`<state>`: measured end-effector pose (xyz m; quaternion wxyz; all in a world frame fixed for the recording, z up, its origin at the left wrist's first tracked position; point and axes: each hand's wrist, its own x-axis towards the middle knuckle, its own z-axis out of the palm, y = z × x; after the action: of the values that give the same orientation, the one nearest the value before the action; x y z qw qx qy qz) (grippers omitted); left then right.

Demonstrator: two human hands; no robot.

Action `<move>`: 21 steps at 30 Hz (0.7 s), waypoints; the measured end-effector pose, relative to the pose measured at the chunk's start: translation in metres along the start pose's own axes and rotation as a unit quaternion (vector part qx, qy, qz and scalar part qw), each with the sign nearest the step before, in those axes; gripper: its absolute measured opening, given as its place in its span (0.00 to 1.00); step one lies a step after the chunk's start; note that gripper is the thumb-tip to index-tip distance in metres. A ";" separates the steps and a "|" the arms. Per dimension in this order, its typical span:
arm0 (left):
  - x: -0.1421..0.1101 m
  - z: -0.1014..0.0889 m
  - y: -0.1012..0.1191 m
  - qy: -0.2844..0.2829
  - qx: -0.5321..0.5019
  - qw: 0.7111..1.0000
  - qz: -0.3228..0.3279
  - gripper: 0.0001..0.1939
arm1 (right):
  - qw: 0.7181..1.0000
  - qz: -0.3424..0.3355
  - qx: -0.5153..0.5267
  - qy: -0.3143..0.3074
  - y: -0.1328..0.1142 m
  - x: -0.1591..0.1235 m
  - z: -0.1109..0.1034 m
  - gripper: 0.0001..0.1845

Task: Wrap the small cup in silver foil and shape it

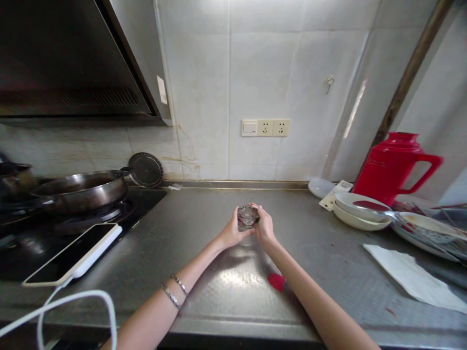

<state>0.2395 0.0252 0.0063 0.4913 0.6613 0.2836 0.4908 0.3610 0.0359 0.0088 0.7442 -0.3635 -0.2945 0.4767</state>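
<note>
Both hands are wrapped around a small clear glass dish (pixel 247 217) with a dark-tinted, uneven rim. My left hand (pixel 233 232) grips its left side and underside, thumb up along the edge. On the opposite side my right hand (pixel 264 226) has its fingers curled over the rim. The dish is tilted so its round face shows; whether it touches the counter I cannot tell. Nearer to me, a red object (pixel 276 281) lies on the steel counter (pixel 204 206), partly hidden by my right forearm, its kind unclear.
A steel pan (pixel 83 192) sits on the stove at left, with a round dark lid (pixel 146 170) against the wall. A phone (pixel 71 255) with a white cable lies closer. At right are a red thermos (pixel 388 167), stacked bowls (pixel 359 221), plates and a white paper napkin (pixel 412 274).
</note>
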 end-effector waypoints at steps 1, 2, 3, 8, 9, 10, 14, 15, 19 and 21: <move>0.000 0.000 0.000 -0.033 -0.020 0.999 0.001 0.40 | 1.000 0.003 0.000 0.000 -0.002 0.001 -0.002 0.17; 0.001 -0.001 0.000 -0.058 -0.040 0.998 0.002 0.37 | 1.000 0.008 0.001 -0.002 -0.004 0.002 -0.003 0.17; 0.002 -0.001 0.000 -0.068 -0.056 0.996 0.000 0.36 | 1.000 0.013 0.002 -0.005 -0.006 0.003 -0.003 0.17; 0.008 -0.005 -0.003 -0.016 -0.051 0.999 -0.004 0.41 | 0.998 0.054 0.016 -0.040 -0.014 -0.001 0.001 0.16; 0.009 -0.005 -0.003 -0.009 -0.050 0.999 -0.002 0.42 | 0.997 0.063 0.021 -0.047 -0.016 -0.002 0.003 0.16; 0.009 -0.006 -0.003 -0.006 -0.050 0.999 0.000 0.43 | 0.996 0.073 0.027 -0.052 -0.017 -0.003 0.004 0.16; 0.007 -0.005 0.000 -0.020 -0.034 0.999 -0.005 0.43 | 0.993 0.094 0.044 -0.053 -0.020 -0.006 0.006 0.14; 0.006 -0.005 0.001 -0.024 -0.025 0.999 -0.002 0.43 | 0.993 0.094 0.044 -0.051 -0.020 -0.006 0.006 0.13; 0.003 -0.005 0.001 -0.016 0.031 0.998 0.043 0.42 | 0.995 0.076 0.044 -0.039 -0.017 -0.006 0.007 0.14; 0.003 -0.005 0.000 -0.001 0.063 0.996 0.061 0.41 | 0.997 0.057 0.046 -0.031 -0.014 -0.006 0.009 0.14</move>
<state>0.2362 0.0292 0.0075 0.4179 0.7077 0.2721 0.5004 0.3584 0.0284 0.0249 0.7225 -0.3301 -0.2741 0.5421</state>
